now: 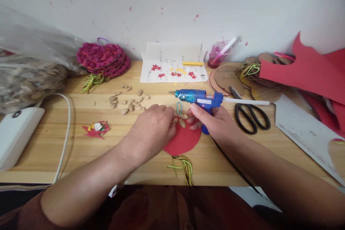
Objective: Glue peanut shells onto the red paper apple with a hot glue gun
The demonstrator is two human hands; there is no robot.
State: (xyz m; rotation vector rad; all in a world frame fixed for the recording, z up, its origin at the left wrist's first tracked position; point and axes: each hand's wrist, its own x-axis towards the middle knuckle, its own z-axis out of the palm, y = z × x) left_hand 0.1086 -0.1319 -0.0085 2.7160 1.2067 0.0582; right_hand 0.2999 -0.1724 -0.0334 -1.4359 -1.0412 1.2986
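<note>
My right hand (pixel 219 122) grips a blue hot glue gun (pixel 192 95), its nozzle pointing left and a white glue stick (pixel 246 101) poking out of its back. Below lies a red paper disc (pixel 184 140) with a light-blue loop (pixel 179 108) at its top and a yellow-green string tassel (pixel 185 169) at its bottom. Several peanuts (pixel 182 123) sit on the disc's upper edge. My left hand (pixel 151 133) is closed there, its fingertips pressed on a peanut (pixel 175 120) and partly hidden. Right-hand fingertips rest by the disc's right side.
Loose peanuts (pixel 131 107) are scattered left of the disc. Black scissors (pixel 250 115) and red paper sheets (pixel 318 75) lie right. Behind stand a purple decorated stack (pixel 104 59), a paper with stars (pixel 172 55) and a cup (pixel 218 55). A peanut bag (pixel 32 82) and white power box (pixel 20 136) are left.
</note>
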